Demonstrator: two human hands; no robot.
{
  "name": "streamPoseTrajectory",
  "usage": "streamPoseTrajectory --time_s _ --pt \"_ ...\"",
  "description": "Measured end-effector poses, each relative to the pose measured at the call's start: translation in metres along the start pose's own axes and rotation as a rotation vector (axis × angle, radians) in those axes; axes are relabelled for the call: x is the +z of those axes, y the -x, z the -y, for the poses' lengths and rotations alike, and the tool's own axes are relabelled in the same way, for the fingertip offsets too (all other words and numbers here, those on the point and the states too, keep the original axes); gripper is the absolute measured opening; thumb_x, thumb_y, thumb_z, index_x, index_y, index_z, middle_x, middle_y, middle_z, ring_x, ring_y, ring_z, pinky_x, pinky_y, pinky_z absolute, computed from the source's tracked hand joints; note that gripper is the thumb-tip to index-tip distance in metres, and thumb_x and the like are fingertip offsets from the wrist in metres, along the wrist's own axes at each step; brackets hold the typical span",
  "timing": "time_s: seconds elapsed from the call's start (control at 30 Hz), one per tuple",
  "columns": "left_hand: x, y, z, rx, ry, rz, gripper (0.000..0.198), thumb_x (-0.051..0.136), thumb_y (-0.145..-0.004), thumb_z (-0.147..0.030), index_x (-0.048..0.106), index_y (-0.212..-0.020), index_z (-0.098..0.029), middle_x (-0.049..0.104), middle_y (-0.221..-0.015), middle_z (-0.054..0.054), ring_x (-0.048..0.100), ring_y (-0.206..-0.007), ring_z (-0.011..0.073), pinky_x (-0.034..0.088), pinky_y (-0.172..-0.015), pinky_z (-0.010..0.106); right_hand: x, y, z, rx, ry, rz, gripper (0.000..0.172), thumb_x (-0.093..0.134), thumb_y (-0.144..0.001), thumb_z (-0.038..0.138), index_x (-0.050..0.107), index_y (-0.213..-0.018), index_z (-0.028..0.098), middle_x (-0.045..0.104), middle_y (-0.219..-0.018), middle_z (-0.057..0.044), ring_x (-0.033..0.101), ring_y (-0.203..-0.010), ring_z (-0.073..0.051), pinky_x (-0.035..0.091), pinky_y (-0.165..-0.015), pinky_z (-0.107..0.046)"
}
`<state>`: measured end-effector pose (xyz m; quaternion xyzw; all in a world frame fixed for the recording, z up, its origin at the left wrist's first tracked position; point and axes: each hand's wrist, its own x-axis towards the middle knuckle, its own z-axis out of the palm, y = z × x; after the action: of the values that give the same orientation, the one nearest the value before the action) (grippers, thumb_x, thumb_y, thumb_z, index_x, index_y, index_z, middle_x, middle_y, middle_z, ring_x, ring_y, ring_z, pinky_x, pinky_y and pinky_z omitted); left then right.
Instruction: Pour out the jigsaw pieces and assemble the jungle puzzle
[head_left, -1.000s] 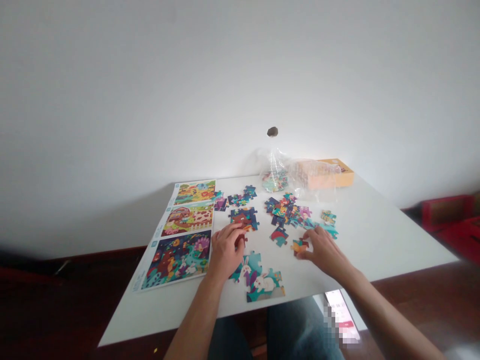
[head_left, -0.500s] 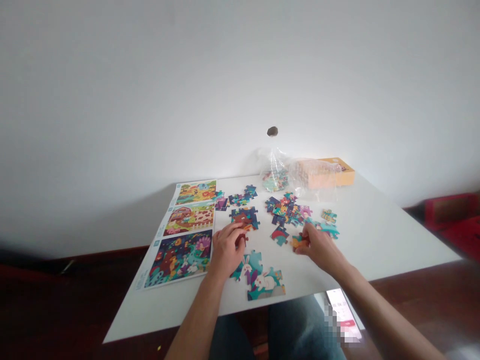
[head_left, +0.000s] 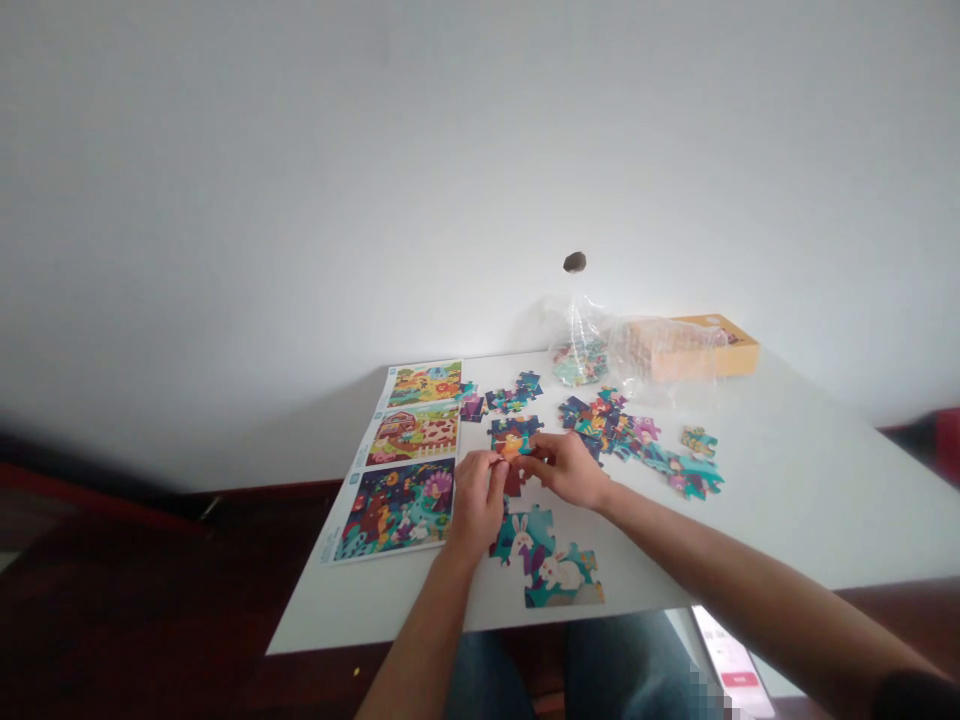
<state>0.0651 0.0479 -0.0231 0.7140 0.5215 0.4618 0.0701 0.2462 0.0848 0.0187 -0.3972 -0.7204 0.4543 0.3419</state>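
My left hand (head_left: 475,492) and my right hand (head_left: 568,467) meet over a small joined patch of dark blue and red puzzle pieces (head_left: 511,437) in the middle of the white table (head_left: 787,500). Both hands have their fingers pinched on pieces at the patch's near edge; an orange piece (head_left: 513,450) shows between the fingertips. Just in front of my hands lies a joined teal section with white rabbits (head_left: 547,560). Several loose pieces (head_left: 611,425) are heaped to the right.
A reference sheet with three pictures (head_left: 409,455) lies at the left. At the back stand a clear plastic bag (head_left: 592,345) holding pieces and an orange box (head_left: 712,345). More loose pieces (head_left: 694,475) lie right. A phone (head_left: 731,665) rests on my lap.
My right hand has carried an orange piece from the right side of the table leftward to meet my left hand at the dark patch. The camera view has shifted to the left.
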Motion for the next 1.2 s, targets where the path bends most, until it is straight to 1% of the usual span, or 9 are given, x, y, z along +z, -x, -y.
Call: streamPoseTrajectory --time_s 0.07,0.13,0.3,0.43,0.73,1.0,1.07,1.13,1.2 --pt "-0.001 0.000 -0.003 -0.014 -0.012 0.032 0.018 0.045 -0.100 -0.028 0.059 -0.091 -0.021 0.065 -0.087 0.005 0.062 -0.085 0.0201 0.049 -0.080 0.035 -0.003 0.002 -0.006 -0.052 0.070 0.022 0.029 0.059 -0.093 0.042 0.066 -0.079 0.018 0.072 -0.073 -0.002 0.062 -0.064 -0.014 0.045 -0.061 -0.024" --pt "-0.002 -0.001 -0.007 -0.022 -0.015 0.068 0.020 0.044 -0.100 -0.028 0.059 -0.088 -0.021 0.065 -0.086 0.006 0.061 -0.086 0.0208 0.048 -0.081 0.036 -0.008 0.005 -0.010 -0.079 0.116 0.008 0.031 0.056 -0.094 0.039 0.067 -0.076 0.017 0.070 -0.070 -0.002 0.057 -0.061 -0.012 0.042 -0.060 -0.024" --pt "-0.004 -0.004 -0.011 -0.029 -0.024 0.094 0.021 0.045 -0.099 -0.027 0.060 -0.086 -0.020 0.066 -0.086 0.006 0.060 -0.089 0.0220 0.046 -0.083 0.038 -0.015 0.006 -0.014 -0.029 0.072 -0.022 0.028 0.056 -0.093 0.036 0.067 -0.076 0.016 0.065 -0.065 -0.001 0.049 -0.055 -0.010 0.036 -0.054 -0.023" --pt "-0.004 -0.004 -0.011 -0.031 -0.037 0.094 0.023 0.045 -0.099 -0.027 0.062 -0.085 -0.021 0.067 -0.086 0.005 0.060 -0.091 0.0219 0.045 -0.085 0.038 -0.016 0.006 -0.013 -0.036 0.106 -0.051 0.029 0.054 -0.092 0.031 0.067 -0.072 0.015 0.061 -0.060 0.000 0.044 -0.053 -0.010 0.033 -0.053 -0.023" --pt "-0.005 -0.005 -0.010 -0.035 -0.046 0.082 0.025 0.045 -0.099 -0.028 0.062 -0.083 -0.021 0.068 -0.084 0.005 0.060 -0.089 0.0219 0.047 -0.083 0.037 -0.017 0.008 -0.013 -0.020 0.184 -0.067 0.031 0.052 -0.093 0.031 0.072 -0.076 0.015 0.062 -0.059 0.001 0.045 -0.054 -0.010 0.033 -0.054 -0.023" --pt "-0.007 -0.005 -0.013 -0.054 -0.019 0.086 0.020 0.049 -0.097 -0.030 0.063 -0.086 -0.021 0.069 -0.086 0.005 0.062 -0.090 0.0224 0.048 -0.085 0.038 -0.016 0.009 -0.017 -0.001 0.233 -0.059 0.033 0.051 -0.094 0.034 0.072 -0.076 0.017 0.062 -0.060 0.000 0.048 -0.054 -0.011 0.034 -0.055 -0.023" --pt "-0.007 -0.005 -0.011 -0.063 -0.026 0.074 0.019 0.048 -0.097 -0.029 0.064 -0.088 -0.022 0.070 -0.089 0.005 0.063 -0.093 0.0229 0.049 -0.087 0.039 -0.018 0.008 -0.019 0.012 0.276 -0.128 0.033 0.049 -0.094 0.035 0.069 -0.073 0.018 0.061 -0.059 0.001 0.048 -0.054 -0.011 0.034 -0.055 -0.023" --pt "-0.005 -0.004 -0.008 -0.075 -0.033 0.056 0.018 0.047 -0.096 -0.025 0.064 -0.093 -0.022 0.071 -0.094 0.006 0.064 -0.096 0.0231 0.050 -0.089 0.039 -0.021 0.007 -0.021 0.056 0.336 -0.250 0.035 0.048 -0.094 0.036 0.066 -0.069 0.019 0.058 -0.058 0.001 0.049 -0.055 -0.012 0.034 -0.056 -0.024" --pt "-0.003 -0.003 -0.004 -0.087 -0.047 0.064 0.017 0.047 -0.093 -0.019 0.064 -0.098 -0.021 0.071 -0.100 0.006 0.065 -0.099 0.0233 0.050 -0.090 0.041 -0.025 0.005 -0.022 0.119 0.397 -0.353 0.036 0.048 -0.093 0.038 0.063 -0.066 0.019 0.056 -0.057 0.001 0.049 -0.056 -0.013 0.032 -0.056 -0.025"
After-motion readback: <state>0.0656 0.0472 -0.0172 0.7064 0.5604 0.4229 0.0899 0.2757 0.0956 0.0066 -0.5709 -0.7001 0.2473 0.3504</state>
